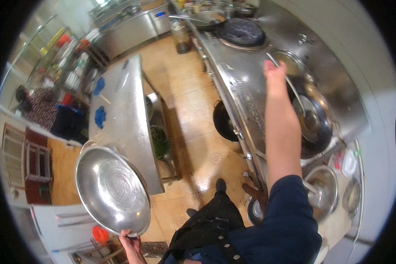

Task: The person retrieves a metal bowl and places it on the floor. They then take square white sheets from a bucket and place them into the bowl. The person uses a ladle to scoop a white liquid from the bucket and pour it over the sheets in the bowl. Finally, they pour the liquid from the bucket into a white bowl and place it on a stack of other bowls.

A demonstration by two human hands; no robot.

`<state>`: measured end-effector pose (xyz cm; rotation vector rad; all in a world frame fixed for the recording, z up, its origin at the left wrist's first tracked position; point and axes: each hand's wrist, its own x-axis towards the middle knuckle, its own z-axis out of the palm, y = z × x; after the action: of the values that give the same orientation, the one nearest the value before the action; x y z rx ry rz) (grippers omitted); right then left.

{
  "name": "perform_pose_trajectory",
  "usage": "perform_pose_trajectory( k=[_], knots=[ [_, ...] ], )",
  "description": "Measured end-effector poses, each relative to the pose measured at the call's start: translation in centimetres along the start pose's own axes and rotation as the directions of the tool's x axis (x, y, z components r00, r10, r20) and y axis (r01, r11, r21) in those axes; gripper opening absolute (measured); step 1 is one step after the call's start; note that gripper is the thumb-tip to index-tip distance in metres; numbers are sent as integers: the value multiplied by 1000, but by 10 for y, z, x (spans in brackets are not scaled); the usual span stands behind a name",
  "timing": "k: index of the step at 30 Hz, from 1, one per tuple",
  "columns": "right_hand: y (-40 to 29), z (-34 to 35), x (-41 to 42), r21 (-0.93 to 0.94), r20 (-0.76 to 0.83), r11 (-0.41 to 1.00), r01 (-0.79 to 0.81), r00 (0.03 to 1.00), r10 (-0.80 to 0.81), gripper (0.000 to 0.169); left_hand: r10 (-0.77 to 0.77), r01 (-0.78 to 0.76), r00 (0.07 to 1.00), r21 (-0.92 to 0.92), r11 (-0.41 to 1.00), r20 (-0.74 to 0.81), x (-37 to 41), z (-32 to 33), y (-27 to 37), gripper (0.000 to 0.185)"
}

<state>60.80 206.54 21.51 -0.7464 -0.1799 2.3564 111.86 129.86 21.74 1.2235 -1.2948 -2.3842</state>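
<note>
My left hand [130, 241] grips the rim of a large metal basin [114, 189], which is tilted beside the end of the steel worktable; its inside shows nothing in it. At the range, my right hand [275, 68] is closed around the long metal handle of a ladle or skimmer [297, 92]. The handle's lower end reaches into a dark wok [323, 132], where a round metal head lies; whether it is perforated is hard to tell. A round pot of pale liquid [288, 62] stands just beyond my right hand.
The steel worktable [125, 125] bears blue cloths [100, 117]. Along the range [244, 76] sit a black round burner cover [243, 32] and another wok [206, 19]. A black pan [225, 122] hangs or stands by its front edge. A steel bowl [328, 188] is near my right elbow.
</note>
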Motion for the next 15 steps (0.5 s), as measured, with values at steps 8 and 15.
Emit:
perform_pose_trajectory(
  k=[8, 15],
  knots=[
    [-25, -42, 128, -6, -46, 1000, 21, 999, -22, 44, -73, 73, 997, -24, 997, -10, -19, 57, -26, 59],
    [-24, -15, 62, 331, 27, 942, 58, 997, -71, 18, -39, 38, 998, 26, 999, 39, 7, 103, -13, 54]
  ],
)
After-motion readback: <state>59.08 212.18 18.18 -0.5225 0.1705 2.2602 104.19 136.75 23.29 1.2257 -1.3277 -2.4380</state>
